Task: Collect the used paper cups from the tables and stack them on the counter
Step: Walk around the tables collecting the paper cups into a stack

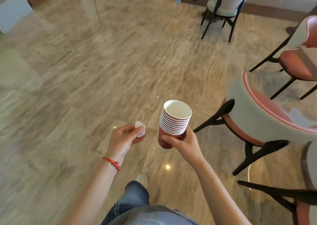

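Note:
A stack of several red paper cups (173, 121) with white insides is held upright in front of me, low in the head view. My right hand (181, 142) is wrapped around the bottom cup of the stack. To its left, my left hand (124, 139) pinches a small crumpled white tissue (140, 128) between thumb and fingers. A red cord bracelet sits on my left wrist. No counter or table top with cups is in sight.
Glossy beige marble floor (103, 73) spreads ahead and to the left. Pink and grey chairs with black legs (257, 118) stand close on the right. Another grey chair (226, 3) stands at the far right back. My leg in jeans and a shoe show below.

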### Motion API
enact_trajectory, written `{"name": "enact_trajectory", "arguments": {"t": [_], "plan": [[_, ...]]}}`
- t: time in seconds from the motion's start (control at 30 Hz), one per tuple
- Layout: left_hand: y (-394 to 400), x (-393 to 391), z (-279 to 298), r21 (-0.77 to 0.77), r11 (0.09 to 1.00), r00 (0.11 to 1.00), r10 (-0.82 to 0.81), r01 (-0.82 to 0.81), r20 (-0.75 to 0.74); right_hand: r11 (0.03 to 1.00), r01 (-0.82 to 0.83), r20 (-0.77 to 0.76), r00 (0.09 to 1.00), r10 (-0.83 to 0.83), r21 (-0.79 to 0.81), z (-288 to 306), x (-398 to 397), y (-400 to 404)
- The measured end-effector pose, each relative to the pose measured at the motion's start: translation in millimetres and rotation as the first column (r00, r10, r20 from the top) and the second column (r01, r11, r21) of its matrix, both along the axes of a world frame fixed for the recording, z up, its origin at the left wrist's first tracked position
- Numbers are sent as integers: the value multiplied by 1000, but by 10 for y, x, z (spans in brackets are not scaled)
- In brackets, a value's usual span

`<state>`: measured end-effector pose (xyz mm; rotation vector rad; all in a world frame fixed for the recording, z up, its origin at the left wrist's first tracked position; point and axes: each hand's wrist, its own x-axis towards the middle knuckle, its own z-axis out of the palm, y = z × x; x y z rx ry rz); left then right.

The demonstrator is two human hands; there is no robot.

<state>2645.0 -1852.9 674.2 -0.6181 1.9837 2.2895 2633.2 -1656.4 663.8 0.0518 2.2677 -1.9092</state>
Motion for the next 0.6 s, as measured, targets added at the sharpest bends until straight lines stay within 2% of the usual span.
{"name": "enact_trajectory", "arguments": {"t": [0.27, 0.6], "plan": [[-352, -1818, 51, 26, 1000, 999, -18, 17, 27, 999, 48, 4, 999, -48, -20, 90, -1683, -300], [-251, -4080, -127, 36, 999, 999, -20, 19, 33, 999, 32, -15, 999, -32, -28, -29, -3950, -189]]}}
